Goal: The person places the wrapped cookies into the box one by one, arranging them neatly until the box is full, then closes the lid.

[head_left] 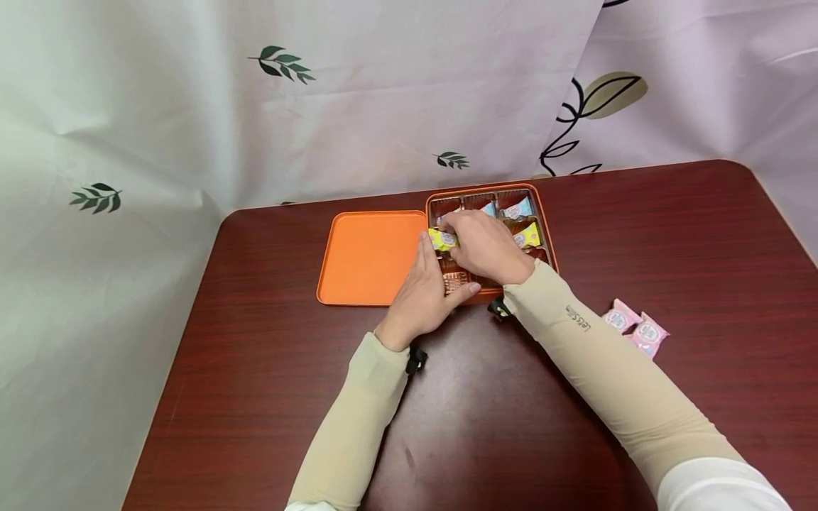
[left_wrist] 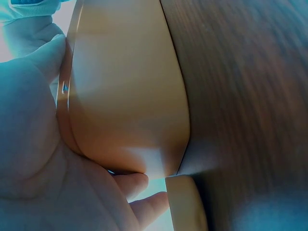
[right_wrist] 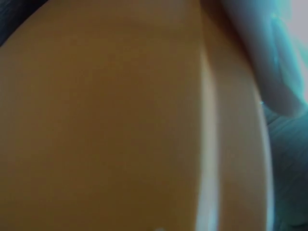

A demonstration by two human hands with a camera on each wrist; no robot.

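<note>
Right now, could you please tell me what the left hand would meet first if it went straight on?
Probably the orange box: the left hand rests against its near-left corner, though depth at the fingertips is unclear.

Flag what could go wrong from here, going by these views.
The yellow packet in the right hand could slip or settle crooked in the box. In the head view, the right sleeve passes close to the pink packets and might brush them aside. The left hand lies against the box; pressing harder could shift it.
</note>
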